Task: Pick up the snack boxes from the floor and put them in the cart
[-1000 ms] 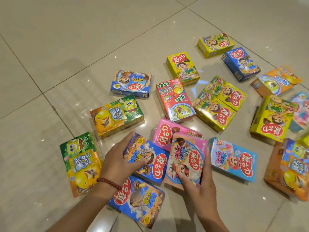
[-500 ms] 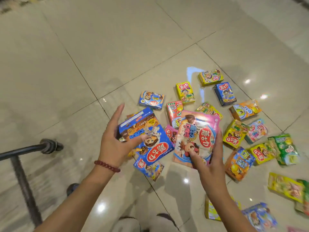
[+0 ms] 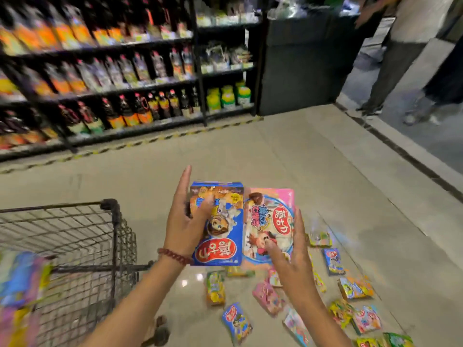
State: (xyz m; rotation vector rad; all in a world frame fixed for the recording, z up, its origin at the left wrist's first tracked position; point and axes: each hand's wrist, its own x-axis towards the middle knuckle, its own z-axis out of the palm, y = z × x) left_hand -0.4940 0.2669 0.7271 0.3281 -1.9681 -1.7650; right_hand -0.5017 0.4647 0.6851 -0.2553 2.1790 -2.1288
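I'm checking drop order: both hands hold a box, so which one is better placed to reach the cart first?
Left. The left hand with the blue box is nearer the cart at left; the right hand with the pink box is farther.

- Dark shelving (image 3: 200, 58) runs along the wall ahead of me on the left, several levels high.
- Rows of bottles (image 3: 140, 106) with red caps and orange labels fill those shelves, all blurred.
- Green and yellow jars (image 3: 228, 96) sit low at the right end of the shelving.
- A black and yellow striped tape line (image 3: 155, 140) runs on the floor along the shelf base.
- A tall dark counter (image 3: 298, 61) stands just right of the shelves.
- Someone's trouser legs and shoes (image 3: 390, 78) show at far right, beyond a dark strip (image 3: 400, 151) in the tiled floor (image 3: 250, 159).
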